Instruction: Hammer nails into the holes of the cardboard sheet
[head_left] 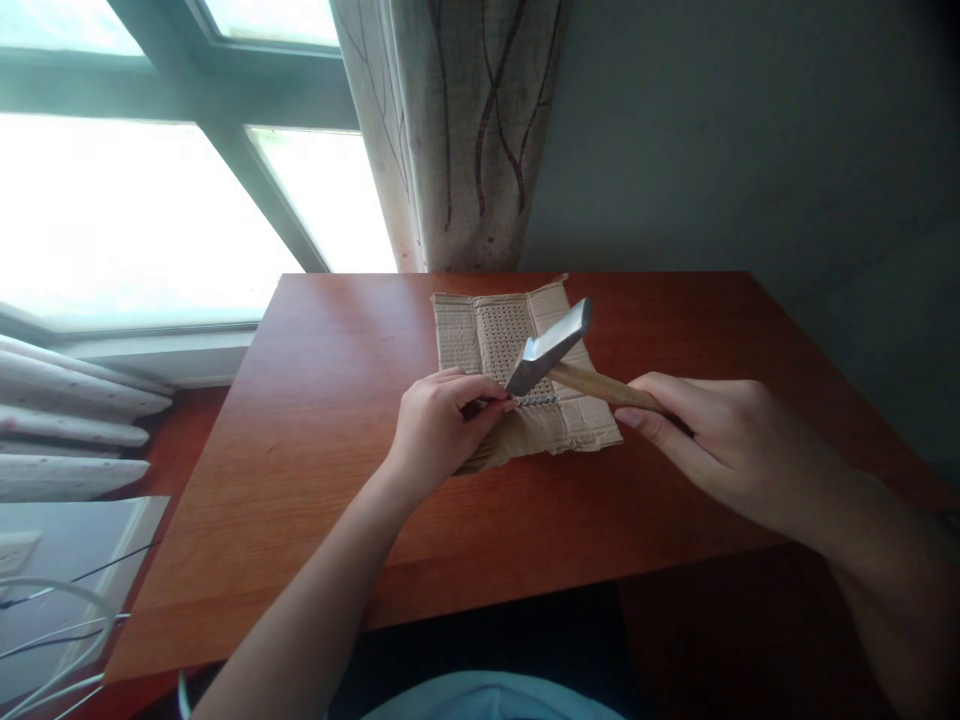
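A flattened piece of brown cardboard (480, 335) lies on the reddish wooden table (315, 440), its middle panel covered with rows of small holes. My right hand (720, 440) is closed round the wooden handle of a hammer (551, 345), whose steel head rests low over the cardboard's near part. My left hand (442, 425) pinches a thin dark nail beside a short row of nails (538, 400) standing in the cardboard, right under the hammer head.
A patterned curtain (465, 130) hangs behind the table against a grey wall. A bright window (135, 200) is at the left. White cables (52, 640) lie at the lower left, beside folded pale fabric (67, 430).
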